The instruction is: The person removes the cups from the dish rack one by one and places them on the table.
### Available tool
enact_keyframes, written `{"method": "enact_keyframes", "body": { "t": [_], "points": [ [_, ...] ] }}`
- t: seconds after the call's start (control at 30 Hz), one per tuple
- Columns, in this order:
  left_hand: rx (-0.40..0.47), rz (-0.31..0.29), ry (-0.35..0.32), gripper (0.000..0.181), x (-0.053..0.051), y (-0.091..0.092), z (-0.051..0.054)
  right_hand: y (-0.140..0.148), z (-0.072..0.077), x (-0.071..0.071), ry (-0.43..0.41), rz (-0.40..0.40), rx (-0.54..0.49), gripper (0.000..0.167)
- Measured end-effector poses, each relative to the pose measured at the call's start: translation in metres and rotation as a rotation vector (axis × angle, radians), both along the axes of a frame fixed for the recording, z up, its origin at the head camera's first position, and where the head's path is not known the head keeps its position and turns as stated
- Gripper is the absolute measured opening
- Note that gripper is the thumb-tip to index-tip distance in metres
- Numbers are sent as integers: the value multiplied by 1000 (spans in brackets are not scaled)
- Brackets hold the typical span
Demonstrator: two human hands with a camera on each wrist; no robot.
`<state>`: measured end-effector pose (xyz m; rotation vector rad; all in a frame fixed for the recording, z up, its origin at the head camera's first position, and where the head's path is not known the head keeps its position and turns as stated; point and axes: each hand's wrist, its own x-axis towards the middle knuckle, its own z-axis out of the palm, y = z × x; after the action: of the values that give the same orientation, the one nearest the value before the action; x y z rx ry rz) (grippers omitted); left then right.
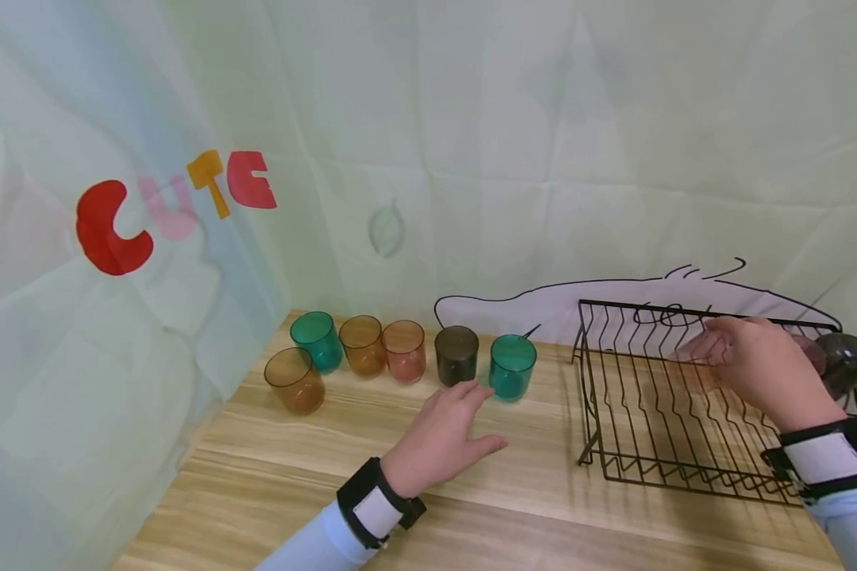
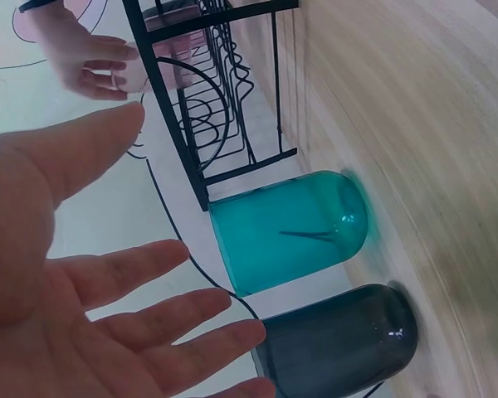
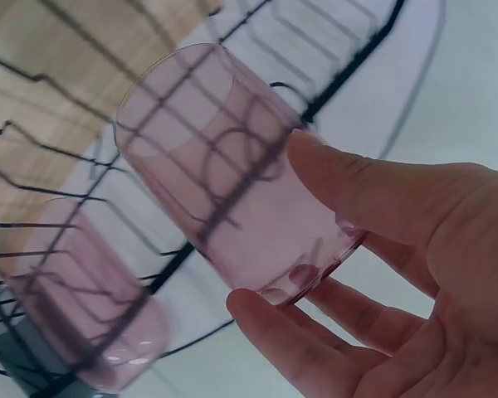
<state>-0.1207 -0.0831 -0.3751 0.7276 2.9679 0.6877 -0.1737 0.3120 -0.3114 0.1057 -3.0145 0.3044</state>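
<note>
My right hand (image 1: 771,369) holds a clear pink glass (image 3: 232,182) by its base end, thumb on one side and fingers on the other. In the right wrist view that glass is tilted, its mouth toward the black wire dish rack (image 1: 643,308). Another pink glass (image 3: 108,315) and a dark grey glass (image 1: 846,361) are at the rack's right end. My left hand (image 1: 443,440) hovers over the table, fingers spread and holding nothing. Closest to it are an upright teal glass (image 1: 512,369) and an upright dark grey glass (image 1: 457,357); the left wrist view shows both beyond the fingertips.
Further left along the back of the wooden table (image 1: 271,492) stand a pink glass (image 1: 404,353), an amber glass (image 1: 363,347) and a second teal glass (image 1: 317,342). Another amber glass (image 1: 296,382) is nearer the left edge. A printed cloth (image 1: 500,159) hangs behind.
</note>
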Motion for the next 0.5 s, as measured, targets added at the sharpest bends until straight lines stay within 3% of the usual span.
{"method": "enact_keyframes", "body": {
  "t": [0.23, 0.33, 0.5],
  "points": [
    [32, -6, 2, 70, 0, 2, 2, -25, 16, 15, 13, 10, -99, 58],
    [54, -3, -21, 70, 2, 3, 3, -35, 20, 20, 22, 32, -124, 65],
    [82, 13, -30, 69, 2, 4, 4, -47, 24, 28, 106, 74, -145, 78]
  ]
}}
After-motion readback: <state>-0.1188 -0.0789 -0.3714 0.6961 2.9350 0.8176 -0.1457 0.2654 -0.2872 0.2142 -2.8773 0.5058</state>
